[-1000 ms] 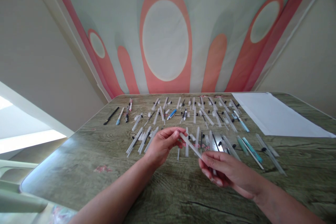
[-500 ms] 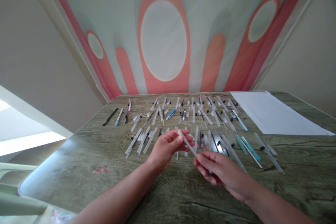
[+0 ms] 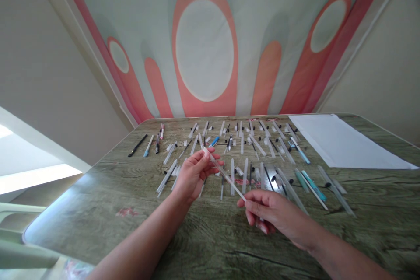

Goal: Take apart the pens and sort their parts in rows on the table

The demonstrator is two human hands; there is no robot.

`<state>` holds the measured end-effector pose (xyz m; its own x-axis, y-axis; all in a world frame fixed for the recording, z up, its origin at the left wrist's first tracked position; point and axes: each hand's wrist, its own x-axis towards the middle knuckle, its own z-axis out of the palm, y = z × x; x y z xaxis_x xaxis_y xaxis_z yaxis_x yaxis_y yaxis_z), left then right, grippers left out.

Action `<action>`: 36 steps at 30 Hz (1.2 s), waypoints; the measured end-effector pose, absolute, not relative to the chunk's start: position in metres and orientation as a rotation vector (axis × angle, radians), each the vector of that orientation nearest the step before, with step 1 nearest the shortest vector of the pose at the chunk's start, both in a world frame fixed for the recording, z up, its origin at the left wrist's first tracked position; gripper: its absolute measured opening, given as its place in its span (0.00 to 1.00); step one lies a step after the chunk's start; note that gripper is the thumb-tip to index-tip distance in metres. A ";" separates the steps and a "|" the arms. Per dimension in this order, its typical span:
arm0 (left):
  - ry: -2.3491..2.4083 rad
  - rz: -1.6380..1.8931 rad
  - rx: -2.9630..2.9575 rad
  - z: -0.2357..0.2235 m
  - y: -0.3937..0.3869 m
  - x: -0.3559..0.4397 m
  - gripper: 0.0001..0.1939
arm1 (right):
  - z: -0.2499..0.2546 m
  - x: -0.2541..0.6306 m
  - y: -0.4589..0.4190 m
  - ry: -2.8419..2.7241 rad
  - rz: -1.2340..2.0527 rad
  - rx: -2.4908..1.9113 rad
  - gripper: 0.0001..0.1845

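Note:
My left hand (image 3: 196, 170) pinches the upper end of a translucent white pen barrel (image 3: 206, 153) between thumb and fingers. Lower right, my right hand (image 3: 262, 211) grips the thin pale rod (image 3: 233, 186), which looks like a pen refill and runs up in line with the barrel. Where the one meets the other is too blurred to tell. Both hands hover over the near part of the table, above loose pen parts. Just behind my left hand lies a blue pen (image 3: 214, 141). To the right of the pale rod rests another clear pen barrel (image 3: 245, 174).
Rows of clear barrels, dark refills and small black pieces spread over the wooden table (image 3: 131, 245). Teal pen parts (image 3: 313, 186) lie at the right, and a white paper sheet (image 3: 348, 142) at the far right. Several pens, including a black one (image 3: 138, 145), lie at far left.
My left hand has moved up and left with the barrel, while my right hand has shifted slightly left. The gap between the hands is wider, and more of the thin rod shows.

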<state>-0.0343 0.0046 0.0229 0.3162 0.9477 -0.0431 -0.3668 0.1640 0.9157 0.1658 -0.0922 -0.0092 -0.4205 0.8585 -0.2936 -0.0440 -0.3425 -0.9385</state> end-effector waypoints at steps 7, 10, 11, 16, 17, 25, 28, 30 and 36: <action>0.802 1.313 0.912 0.035 0.030 -0.062 0.15 | -0.008 0.168 -0.092 -1.315 1.781 -1.154 0.19; 0.832 1.259 0.938 0.034 0.027 -0.060 0.15 | -0.007 0.168 -0.092 -1.286 1.701 -1.167 0.19; 0.840 1.189 0.964 0.032 0.022 -0.055 0.16 | -0.007 0.167 -0.092 -1.273 1.670 -1.177 0.19; 0.805 0.807 1.048 0.014 -0.011 -0.021 0.18 | -0.007 0.166 -0.091 -1.282 1.600 -1.240 0.22; 0.791 0.775 1.054 0.011 -0.015 -0.016 0.17 | -0.007 0.166 -0.091 -1.298 1.596 -1.247 0.22; 0.823 0.823 0.993 0.011 -0.022 -0.008 0.17 | -0.009 0.163 -0.093 -1.500 1.505 -1.284 0.22; 0.799 0.820 0.989 0.011 -0.024 -0.006 0.16 | -0.007 0.160 -0.094 -1.547 1.468 -1.315 0.23; 0.798 0.814 0.997 0.009 -0.025 -0.006 0.15 | -0.007 0.159 -0.094 -1.569 1.444 -1.349 0.24; 0.800 0.823 1.026 0.007 -0.026 -0.006 0.14 | -0.008 0.159 -0.094 -1.592 1.433 -1.386 0.24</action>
<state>-0.0057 -0.0264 0.0066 0.4613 0.8699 -0.1745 -0.1990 0.2931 0.9352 0.1589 -0.0938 -0.0083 -0.2902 0.9333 -0.2115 0.3081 -0.1181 -0.9440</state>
